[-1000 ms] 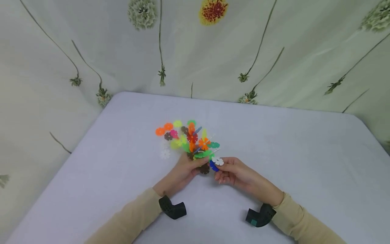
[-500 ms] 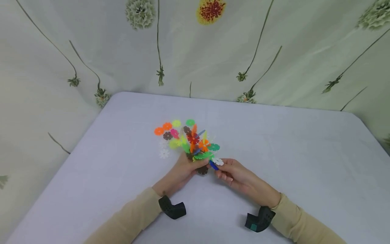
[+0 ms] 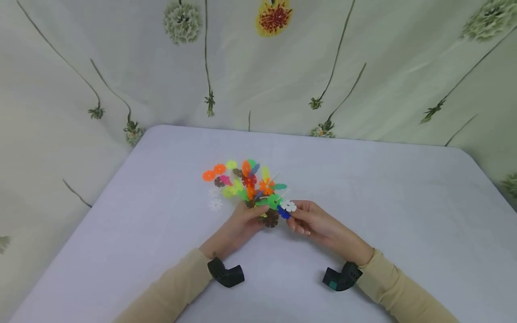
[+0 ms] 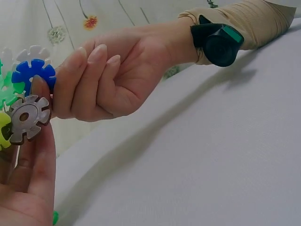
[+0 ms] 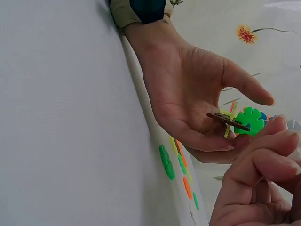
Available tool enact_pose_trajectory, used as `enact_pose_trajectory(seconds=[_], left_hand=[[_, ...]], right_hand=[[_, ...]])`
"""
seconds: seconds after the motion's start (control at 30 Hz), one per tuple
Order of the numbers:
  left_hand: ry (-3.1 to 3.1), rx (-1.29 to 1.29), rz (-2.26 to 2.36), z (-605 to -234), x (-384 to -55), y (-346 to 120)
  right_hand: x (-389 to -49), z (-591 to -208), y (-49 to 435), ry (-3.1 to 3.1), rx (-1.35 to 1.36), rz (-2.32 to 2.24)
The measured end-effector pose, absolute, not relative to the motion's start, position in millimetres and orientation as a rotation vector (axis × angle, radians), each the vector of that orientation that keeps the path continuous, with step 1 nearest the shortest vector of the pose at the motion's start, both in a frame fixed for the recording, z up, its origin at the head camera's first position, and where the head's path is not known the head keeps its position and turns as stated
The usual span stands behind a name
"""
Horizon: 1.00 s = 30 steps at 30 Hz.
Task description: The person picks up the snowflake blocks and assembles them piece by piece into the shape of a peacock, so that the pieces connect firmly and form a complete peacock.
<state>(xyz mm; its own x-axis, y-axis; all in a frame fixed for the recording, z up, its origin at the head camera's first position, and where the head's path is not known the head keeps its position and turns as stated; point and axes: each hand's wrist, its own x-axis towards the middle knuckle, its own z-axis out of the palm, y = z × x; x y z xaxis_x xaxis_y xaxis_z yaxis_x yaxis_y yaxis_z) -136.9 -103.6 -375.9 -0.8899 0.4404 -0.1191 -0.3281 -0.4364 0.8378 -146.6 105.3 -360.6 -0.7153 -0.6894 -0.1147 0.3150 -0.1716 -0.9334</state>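
Note:
In the head view my left hand (image 3: pixel 238 226) holds a joined cluster of colourful notched snowflake discs, with its thumb along the green disc (image 3: pixel 274 202). A brown disc (image 3: pixel 271 218) sits at the cluster's near end. My right hand (image 3: pixel 323 226) pinches a white snowflake disc (image 3: pixel 288 206) at the cluster's right side. Against the white one lies a blue disc (image 3: pixel 283 212), which meets the green disc's edge. The left wrist view shows the blue disc (image 4: pixel 34 73) between the two hands; the right fingertips' contact is partly hidden there.
Behind the left hand, several loose discs lie on the white-covered table (image 3: pixel 383 202), among them an orange disc (image 3: pixel 208 175) and a white disc (image 3: pixel 216 204). Some overlap the held cluster in view. A floral cloth (image 3: pixel 282 67) hangs behind the table.
The cluster has tilted in my left hand, so the green and brown discs now face the head camera more. Both hands appear slightly higher and further left; the right still pinches the white disc.

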Motion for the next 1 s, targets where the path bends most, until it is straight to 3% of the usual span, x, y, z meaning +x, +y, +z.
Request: enact_pose_trajectory(seconds=[0.63, 1.0], left_hand=[[1.516, 0.204, 2.17, -379.0, -142.8, -106.1], [1.381, 0.075, 2.307, -379.8, -143.6, -107.7]], right_hand=[[-153.2, -357.9, 112.2, 1.563, -0.381, -1.883], [-156.8, -352.6, 115.2, 1.641, -0.326, -1.87]])
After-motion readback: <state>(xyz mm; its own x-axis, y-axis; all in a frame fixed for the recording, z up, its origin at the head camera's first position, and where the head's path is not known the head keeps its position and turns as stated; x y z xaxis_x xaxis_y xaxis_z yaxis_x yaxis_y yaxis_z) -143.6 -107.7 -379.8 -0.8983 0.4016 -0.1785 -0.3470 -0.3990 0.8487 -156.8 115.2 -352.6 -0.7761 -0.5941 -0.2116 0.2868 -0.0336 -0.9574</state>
